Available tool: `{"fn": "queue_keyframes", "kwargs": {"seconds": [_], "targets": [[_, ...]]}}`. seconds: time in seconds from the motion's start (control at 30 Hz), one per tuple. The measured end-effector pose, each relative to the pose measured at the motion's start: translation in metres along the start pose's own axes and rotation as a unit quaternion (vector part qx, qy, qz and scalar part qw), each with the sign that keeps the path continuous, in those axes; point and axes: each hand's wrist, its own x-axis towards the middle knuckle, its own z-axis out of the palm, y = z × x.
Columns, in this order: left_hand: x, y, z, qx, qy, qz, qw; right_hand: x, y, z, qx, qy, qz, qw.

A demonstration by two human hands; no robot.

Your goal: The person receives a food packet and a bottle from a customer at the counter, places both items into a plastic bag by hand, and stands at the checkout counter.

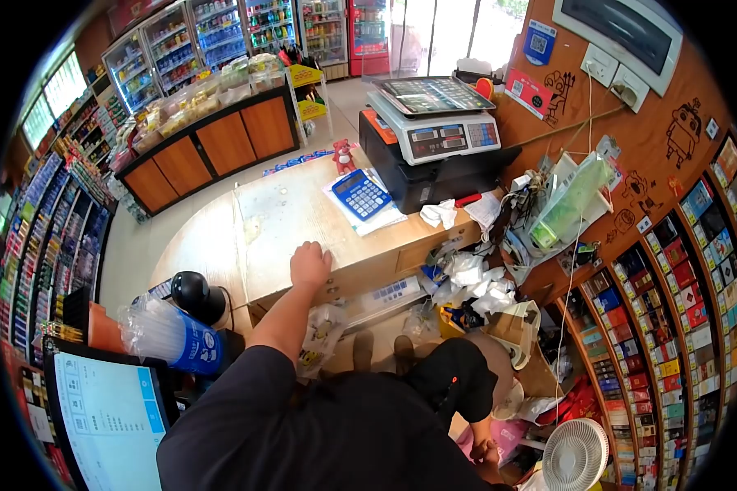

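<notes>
My left hand (311,264) rests on the front edge of the wooden counter (274,221), its fingers curled in and nothing showing in them. Beyond it lies a blue calculator (362,195) on white paper, with a small red bear figure (343,157) behind. Low on the right, my right hand (485,452) is down by my side with the fingers bent together, close to a pink bag (508,435). Whatever those fingers may hold is too small to make out.
A weighing scale (450,135) sits on a black printer-like box (422,176). At the left are a monitor (106,417), a bag of straws (160,331) and a black rounded device (195,296). A white fan (576,454) and cigarette racks (671,319) stand right.
</notes>
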Motion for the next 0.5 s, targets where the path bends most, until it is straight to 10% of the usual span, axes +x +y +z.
{"fn": "queue_keyframes", "kwargs": {"seconds": [0.27, 0.5], "targets": [[0.001, -0.004, 0.004, 0.002, 0.002, 0.006, 1.0, -0.007, 0.004, -0.016, -0.027, 0.021, -0.009, 0.999], [0.001, -0.002, 0.005, 0.002, 0.005, 0.005, 1.0, -0.001, -0.023, -0.034, -0.315, 0.07, -0.14, 0.936]]}}
